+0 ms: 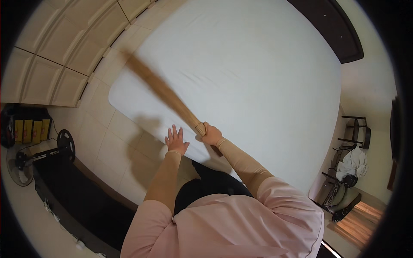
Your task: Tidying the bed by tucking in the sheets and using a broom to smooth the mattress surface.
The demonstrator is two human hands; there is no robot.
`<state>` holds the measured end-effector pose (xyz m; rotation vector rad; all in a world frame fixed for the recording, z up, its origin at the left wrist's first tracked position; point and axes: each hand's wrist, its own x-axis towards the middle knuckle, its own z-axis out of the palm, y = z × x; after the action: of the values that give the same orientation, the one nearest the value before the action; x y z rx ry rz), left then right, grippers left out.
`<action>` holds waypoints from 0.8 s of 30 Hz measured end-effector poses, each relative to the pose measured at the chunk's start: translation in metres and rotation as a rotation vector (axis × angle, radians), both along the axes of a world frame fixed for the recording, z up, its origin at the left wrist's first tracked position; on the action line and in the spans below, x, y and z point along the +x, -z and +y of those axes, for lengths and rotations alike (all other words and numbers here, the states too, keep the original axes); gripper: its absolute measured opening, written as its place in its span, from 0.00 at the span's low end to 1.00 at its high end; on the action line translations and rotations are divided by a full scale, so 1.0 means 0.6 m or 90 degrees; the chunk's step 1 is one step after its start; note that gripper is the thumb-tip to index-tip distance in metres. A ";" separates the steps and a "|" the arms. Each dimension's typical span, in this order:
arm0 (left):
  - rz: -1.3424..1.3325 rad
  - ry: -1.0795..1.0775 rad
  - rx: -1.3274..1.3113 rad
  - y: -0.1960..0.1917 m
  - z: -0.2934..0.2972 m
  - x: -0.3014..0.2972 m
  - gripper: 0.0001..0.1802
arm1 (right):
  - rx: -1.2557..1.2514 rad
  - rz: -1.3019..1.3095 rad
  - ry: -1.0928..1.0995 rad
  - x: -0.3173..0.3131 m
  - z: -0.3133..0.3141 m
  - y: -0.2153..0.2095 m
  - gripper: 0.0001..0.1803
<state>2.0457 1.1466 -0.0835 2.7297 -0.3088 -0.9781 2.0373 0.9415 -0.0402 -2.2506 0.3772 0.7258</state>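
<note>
My right hand (211,134) is closed around the bound grip of a long brown stick broom (165,93). The broom reaches up and left across a bed (258,94) with a pale, smooth sheet. Its far end is smeared by motion, and whether it touches the sheet I cannot tell. A short dark handle end pokes out below my fist. To the left of that, my left hand (176,141) hovers near the bed's front edge, fingers spread and holding nothing. Faint creases mark the sheet beyond the broom.
Panelled cream cabinets (56,56) line the far left, past a tiled floor (103,129). At left, a fan (23,161) lies beside a long black bench (77,193). A dark headboard (333,28) stands at the far right. Along the right wall is a chair with white cloth (352,163).
</note>
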 end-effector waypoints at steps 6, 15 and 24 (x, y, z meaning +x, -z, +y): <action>-0.086 0.077 0.042 0.009 0.071 0.075 0.53 | -0.111 -0.150 0.049 -0.023 -0.068 -0.055 0.22; -0.128 0.019 0.116 -0.005 0.204 0.240 0.66 | -0.222 -0.114 0.778 -0.252 -0.146 0.063 0.29; -0.037 -0.252 0.097 0.039 0.386 0.416 0.63 | -0.158 0.089 0.368 -0.310 0.173 0.064 0.39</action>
<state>2.2952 1.3782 -0.1071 2.7976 0.3001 -0.8411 1.8512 1.0456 -0.0786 -2.1486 1.1815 0.5451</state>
